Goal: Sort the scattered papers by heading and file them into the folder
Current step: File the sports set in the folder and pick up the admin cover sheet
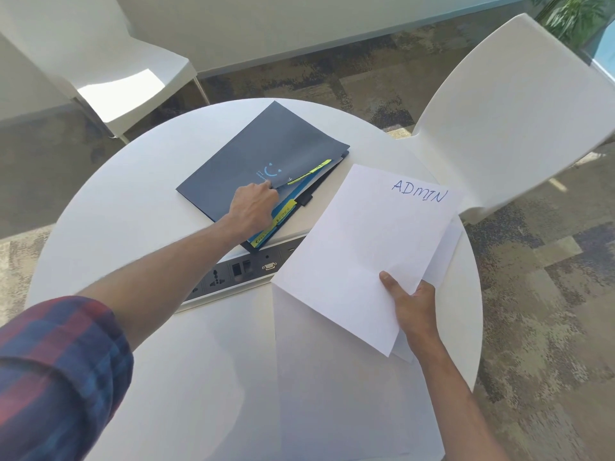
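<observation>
Head view: the right hand pinches thin, floppy ADMIN papers by their near edge, raised over the table's right side. Left hand grips the folder's dark cover edge at centre, beside yellow tabs. Such limp sheets likely handle best supported along one edge.

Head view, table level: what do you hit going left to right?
Plaid sleeve → left hand lifting the cover of the dark blue folder → yellow tab → ADMIN papers → right hand holding them → white chair.
</observation>
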`<action>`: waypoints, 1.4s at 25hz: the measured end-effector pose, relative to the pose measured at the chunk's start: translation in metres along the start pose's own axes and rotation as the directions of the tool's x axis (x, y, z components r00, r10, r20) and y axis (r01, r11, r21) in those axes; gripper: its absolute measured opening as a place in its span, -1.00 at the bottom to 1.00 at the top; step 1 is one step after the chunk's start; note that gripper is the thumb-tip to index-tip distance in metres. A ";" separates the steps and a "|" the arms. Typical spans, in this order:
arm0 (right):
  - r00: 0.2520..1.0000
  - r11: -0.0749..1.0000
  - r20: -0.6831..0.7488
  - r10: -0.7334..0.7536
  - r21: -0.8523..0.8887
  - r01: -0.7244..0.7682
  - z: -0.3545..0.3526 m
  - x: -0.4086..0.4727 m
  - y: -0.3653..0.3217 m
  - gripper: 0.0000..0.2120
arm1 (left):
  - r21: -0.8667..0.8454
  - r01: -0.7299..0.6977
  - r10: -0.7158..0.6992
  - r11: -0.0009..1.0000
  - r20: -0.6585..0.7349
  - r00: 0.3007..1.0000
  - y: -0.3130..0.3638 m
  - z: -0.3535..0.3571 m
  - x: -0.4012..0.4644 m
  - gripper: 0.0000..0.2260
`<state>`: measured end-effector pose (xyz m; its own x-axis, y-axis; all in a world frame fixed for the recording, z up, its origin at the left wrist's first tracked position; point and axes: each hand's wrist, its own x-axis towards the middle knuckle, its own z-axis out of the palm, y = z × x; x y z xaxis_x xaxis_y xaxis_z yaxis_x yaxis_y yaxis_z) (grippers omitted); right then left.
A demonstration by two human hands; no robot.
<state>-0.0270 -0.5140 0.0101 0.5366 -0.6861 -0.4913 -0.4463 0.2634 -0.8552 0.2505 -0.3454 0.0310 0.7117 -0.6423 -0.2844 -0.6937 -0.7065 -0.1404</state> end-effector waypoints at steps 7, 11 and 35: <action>1.000 1.000 0.019 -0.006 0.025 0.005 0.009 -0.002 -0.010 -0.94 | 0.002 -0.002 0.002 1.000 -0.052 0.999 -0.006 0.011 -0.002 -0.78; 0.994 0.995 0.104 0.037 0.090 -0.046 0.023 -0.002 -0.022 -0.88 | 0.013 -0.007 0.008 1.000 -0.086 0.996 -0.022 0.004 -0.001 -0.78; 0.987 0.992 0.164 0.001 -0.124 0.019 0.117 0.057 -0.083 -0.83 | 0.031 -0.143 0.146 0.989 -0.081 0.986 0.003 -0.041 -0.034 -0.83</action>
<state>0.1246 -0.4961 0.0338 0.6459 -0.5655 -0.5128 -0.5215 0.1637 -0.8374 0.2285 -0.3380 0.0795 0.6098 -0.7603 -0.2240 -0.7917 -0.5975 -0.1274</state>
